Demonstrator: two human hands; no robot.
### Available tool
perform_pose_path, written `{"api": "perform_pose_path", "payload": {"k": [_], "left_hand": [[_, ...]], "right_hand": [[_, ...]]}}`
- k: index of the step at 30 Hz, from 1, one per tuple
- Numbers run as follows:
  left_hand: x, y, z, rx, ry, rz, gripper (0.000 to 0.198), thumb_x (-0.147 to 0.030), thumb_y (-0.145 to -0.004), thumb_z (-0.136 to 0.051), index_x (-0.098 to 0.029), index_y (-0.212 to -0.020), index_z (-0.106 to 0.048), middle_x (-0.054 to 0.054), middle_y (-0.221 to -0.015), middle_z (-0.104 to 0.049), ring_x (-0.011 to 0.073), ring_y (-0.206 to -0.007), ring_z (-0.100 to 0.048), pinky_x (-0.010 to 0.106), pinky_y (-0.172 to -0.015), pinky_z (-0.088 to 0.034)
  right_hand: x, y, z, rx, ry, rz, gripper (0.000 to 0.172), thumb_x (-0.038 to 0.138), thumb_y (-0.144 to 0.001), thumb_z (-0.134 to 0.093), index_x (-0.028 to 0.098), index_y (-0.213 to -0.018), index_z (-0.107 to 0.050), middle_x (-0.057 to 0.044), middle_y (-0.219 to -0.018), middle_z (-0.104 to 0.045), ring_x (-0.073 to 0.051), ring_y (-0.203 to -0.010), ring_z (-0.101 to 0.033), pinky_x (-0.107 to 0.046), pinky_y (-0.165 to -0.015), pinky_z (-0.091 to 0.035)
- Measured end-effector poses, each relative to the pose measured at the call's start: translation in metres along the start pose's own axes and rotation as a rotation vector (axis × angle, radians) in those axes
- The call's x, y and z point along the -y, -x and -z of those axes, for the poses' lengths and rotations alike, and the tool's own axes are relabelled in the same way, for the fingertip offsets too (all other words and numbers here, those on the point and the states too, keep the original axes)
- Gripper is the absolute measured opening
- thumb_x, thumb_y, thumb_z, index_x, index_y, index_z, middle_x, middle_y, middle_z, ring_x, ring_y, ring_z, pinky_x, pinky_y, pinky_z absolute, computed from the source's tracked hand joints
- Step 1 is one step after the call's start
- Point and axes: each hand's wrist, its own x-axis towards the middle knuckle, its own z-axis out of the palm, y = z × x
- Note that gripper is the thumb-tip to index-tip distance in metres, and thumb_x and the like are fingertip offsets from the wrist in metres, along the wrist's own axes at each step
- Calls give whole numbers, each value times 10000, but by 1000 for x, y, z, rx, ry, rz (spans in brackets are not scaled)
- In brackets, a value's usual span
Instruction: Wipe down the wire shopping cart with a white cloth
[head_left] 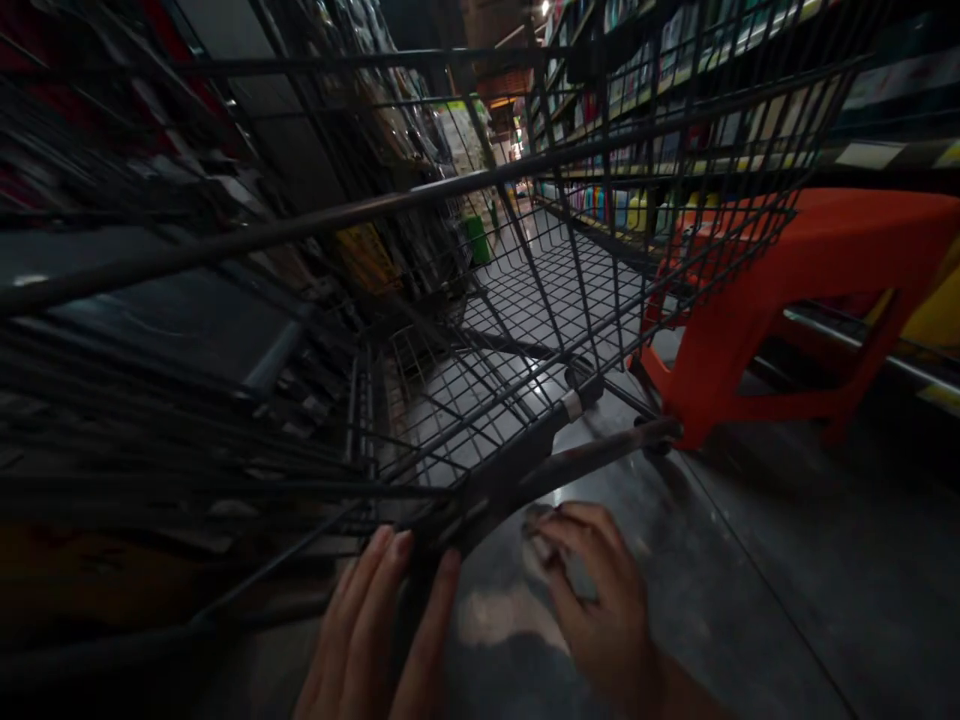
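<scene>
A dark wire shopping cart [525,385] stands close in front of me, tilted in the view. My left hand [386,620] is at the near side of the cart with its fingers stretched out and somewhat apart. Its fingertips are at the dark middle part of the cart's handle bar [480,510], and I cannot tell how firmly they touch it. To the right, just below the bar, my right hand [607,600] is closed in a pinch. Something small and greyish [541,535] shows at its fingertips, too blurred to name.
An orange plastic stool [720,330] stands right of the cart, beside shelves of bottles and packages [637,110]. Dark racks of hanging goods [360,110] line the left. A green bin-like object [476,240] is farther down the aisle. The grey floor [720,600] is shiny.
</scene>
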Motion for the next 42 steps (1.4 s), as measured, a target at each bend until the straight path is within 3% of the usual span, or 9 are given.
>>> {"api": "perform_pose_path", "payload": {"k": [5,9,11,14,17,20,26,34,42], "left_hand": [[-15,-5,7,125,13,101,571,-163,-864,-485,-237,-1420,-377,178,-1571,-182,363,-1446,-199,514,-1142,-290],[-24,-5,12,125,74,129,618,-68,-836,-483,-235,-1419,-364,169,-1560,-210,348,-1428,-262,499,-1067,-425],[-27,5,10,-50,139,216,597,-52,-839,-468,-244,-1399,-389,140,-1494,-343,306,-1367,-384,454,-1004,-497],[-25,29,4,-509,135,480,565,-108,-838,-505,-340,-1347,-427,53,-1217,-532,227,-1075,-587,396,-804,-578],[-12,45,3,-440,183,706,556,-196,-776,-654,-359,-1261,-438,22,-1067,-496,221,-928,-584,428,-736,-570],[5,41,7,-325,247,863,337,-295,-877,-531,-301,-1202,-440,50,-1088,-480,243,-996,-553,476,-808,-547],[15,11,15,-202,221,545,305,-352,-965,-356,-209,-1102,-588,79,-1083,-483,208,-1056,-528,364,-849,-540],[20,-8,18,-317,460,616,73,-222,-879,-594,-213,-899,-664,3,-916,-634,120,-862,-612,247,-766,-532],[29,-13,23,-326,617,517,43,-183,-849,-639,-198,-852,-679,7,-819,-666,116,-799,-609,248,-710,-526]], "right_hand": [[-4,-14,-6,-106,63,-28,336,19,-831,-480,226,-1067,-599,-64,-1009,-593,-187,-981,-600,-328,-804,-544],[5,-1,-21,-2,14,34,310,10,-829,-460,207,-1016,-608,-62,-968,-589,-169,-916,-608,-295,-759,-555],[11,5,-23,104,-24,85,304,-7,-836,-439,201,-971,-614,-55,-933,-593,-150,-867,-617,-257,-716,-555],[17,6,-16,144,-20,110,308,-6,-844,-443,196,-995,-619,-58,-938,-598,-146,-860,-620,-253,-718,-558],[19,-5,-9,34,42,98,330,13,-838,-483,219,-1059,-616,-57,-972,-594,-164,-904,-616,-289,-749,-564],[22,-15,-9,-28,63,93,325,41,-848,-496,236,-1074,-623,-56,-987,-581,-175,-915,-616,-313,-752,-567],[34,-4,-26,93,4,167,328,42,-859,-479,213,-1096,-628,-69,-987,-586,-172,-888,-625,-302,-739,-567],[47,27,-37,349,-68,254,248,66,-904,-462,184,-960,-672,-54,-849,-650,-162,-768,-635,-272,-654,-546],[44,-5,-16,75,43,172,351,43,-845,-527,226,-1135,-603,-64,-985,-599,-187,-922,-623,-331,-760,-580]]}}
